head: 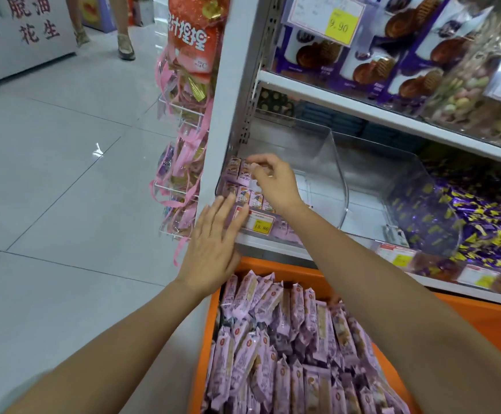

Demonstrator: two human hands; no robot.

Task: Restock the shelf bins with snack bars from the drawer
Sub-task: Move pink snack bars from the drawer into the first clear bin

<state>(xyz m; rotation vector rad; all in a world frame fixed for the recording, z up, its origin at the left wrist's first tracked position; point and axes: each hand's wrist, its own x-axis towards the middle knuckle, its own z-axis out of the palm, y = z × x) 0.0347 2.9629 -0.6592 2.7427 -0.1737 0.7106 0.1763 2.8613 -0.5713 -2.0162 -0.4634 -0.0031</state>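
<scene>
An orange drawer [467, 321] stands pulled out below the shelf, packed with several pink-wrapped snack bars [288, 339]. Above it a clear plastic bin [326, 162] on the lowest shelf holds two short rows of the same pink bars [244, 186] at its left end. My right hand [273, 180] reaches into that bin, fingers curled over the upper row, touching the bars; whether it pinches one I cannot tell. My left hand [216, 240] lies flat, fingers straight, against the bin's front wall beside a yellow price tag [259, 224].
A second clear bin [422, 186] to the right holds purple-and-yellow wrapped sweets. The shelf above carries purple cookie packs [371, 58]. Pink-ribboned bags hang on a wire rack [183, 162] at the shelf's left end. Someone's feet [125, 46] stand on the grey tiled floor beyond.
</scene>
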